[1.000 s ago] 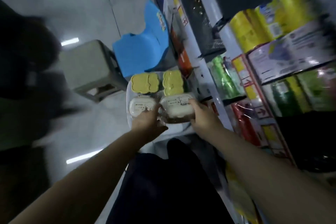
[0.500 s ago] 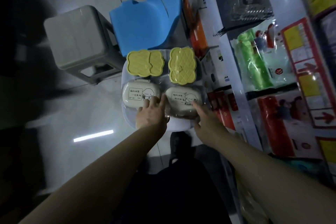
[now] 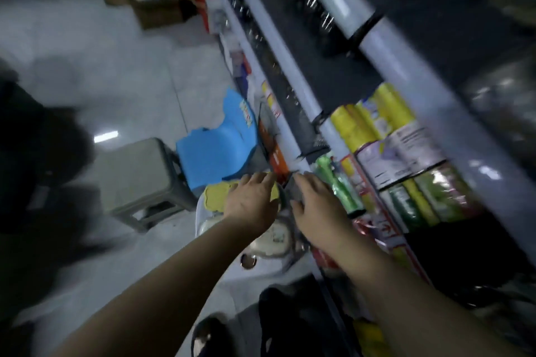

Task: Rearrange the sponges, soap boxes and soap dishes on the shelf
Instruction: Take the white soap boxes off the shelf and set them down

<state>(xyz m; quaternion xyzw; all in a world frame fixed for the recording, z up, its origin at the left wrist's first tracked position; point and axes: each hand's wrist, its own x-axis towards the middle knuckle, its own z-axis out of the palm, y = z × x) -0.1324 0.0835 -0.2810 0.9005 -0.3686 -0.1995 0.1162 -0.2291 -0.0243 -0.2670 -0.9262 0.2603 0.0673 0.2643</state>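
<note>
The frame is blurred by motion. On a white stool top [image 3: 261, 271] lie a yellow soap dish [image 3: 216, 197] at the far left and a cream soap box [image 3: 275, 240] nearer to me. My left hand [image 3: 252, 201] lies over a second yellow soap dish, of which only a sliver [image 3: 274, 194] shows, with the fingers curled over its far edge. My right hand [image 3: 316, 206] reaches in beside it, fingers stretched toward the dish's right side; whether it grips is hidden. The other cream box is covered by my left forearm.
A blue plastic chair [image 3: 217, 148] and a grey stool [image 3: 139, 180] stand on the tiled floor beyond. A white-railed shelf [image 3: 377, 38] runs along the right, holding yellow and green packaged rolls [image 3: 377, 119]. A dark blurred shape [image 3: 34, 153] is at the left.
Both hands moved away from the cream soap boxes to the far right yellow soap dish. The camera tilted up, bringing more of the shelf into view.
</note>
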